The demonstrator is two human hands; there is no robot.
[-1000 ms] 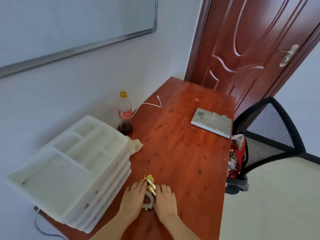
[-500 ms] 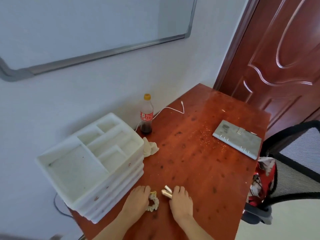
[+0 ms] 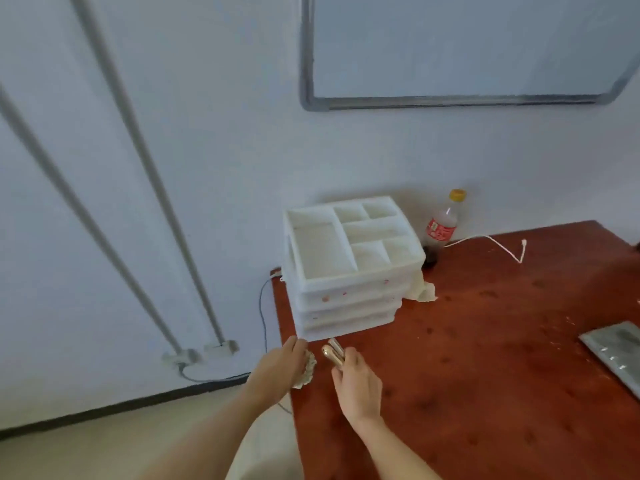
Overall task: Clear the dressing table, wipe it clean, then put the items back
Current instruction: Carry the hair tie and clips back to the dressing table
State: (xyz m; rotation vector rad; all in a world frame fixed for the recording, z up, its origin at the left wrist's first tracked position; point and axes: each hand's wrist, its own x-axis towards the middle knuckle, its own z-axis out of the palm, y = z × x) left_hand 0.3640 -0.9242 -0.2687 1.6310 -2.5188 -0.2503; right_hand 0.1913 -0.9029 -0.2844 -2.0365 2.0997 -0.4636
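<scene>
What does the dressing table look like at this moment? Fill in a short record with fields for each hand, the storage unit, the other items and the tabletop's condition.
left hand: on a pale scrunchie at the table's near left edge
right hand: holding gold clips
organiser: white, drawers below, top compartments look empty
bottle: upright by the wall, right of the organiser
cable: white, lying loose behind the bottle
cloth: crumpled beside the organiser
grey folder: right edge
table: spotted, crumbs, not yet wiped
</scene>
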